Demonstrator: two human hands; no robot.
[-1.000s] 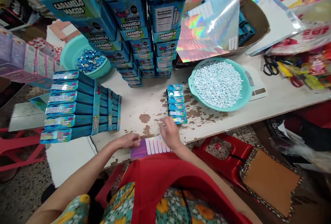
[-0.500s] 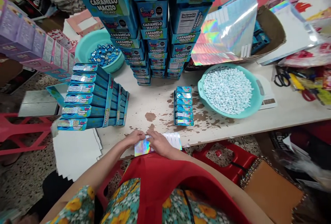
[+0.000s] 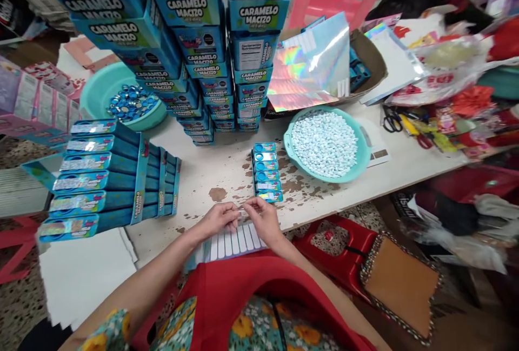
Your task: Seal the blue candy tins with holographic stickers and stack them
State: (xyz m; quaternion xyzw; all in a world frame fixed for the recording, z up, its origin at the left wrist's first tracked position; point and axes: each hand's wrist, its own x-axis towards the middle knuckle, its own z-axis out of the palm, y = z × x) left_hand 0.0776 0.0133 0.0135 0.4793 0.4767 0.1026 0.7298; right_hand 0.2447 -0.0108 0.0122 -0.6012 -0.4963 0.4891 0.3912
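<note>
My left hand (image 3: 219,217) and my right hand (image 3: 263,217) meet at the table's near edge, fingertips pinched together on a small sticker strip (image 3: 242,210) held between them. Just below them lies a sticker sheet (image 3: 231,243) with a row of white strips, resting at the table edge over my red apron. A short row of small blue candy tins (image 3: 266,172) lies just beyond my right hand.
A teal bowl of white candies (image 3: 326,143) sits right of the tins, a teal bowl of blue pieces (image 3: 130,103) at back left. Tall stacks of blue "Caramelo Macizo" boxes (image 3: 211,59) stand behind; display boxes (image 3: 109,178) at left. Holographic sheets (image 3: 310,67), scissors (image 3: 391,118) and clutter lie right.
My hands have lifted from the sheet and now pinch a small strip between them. The holographic side of the sheet no longer shows; the camera view has shifted slightly.
</note>
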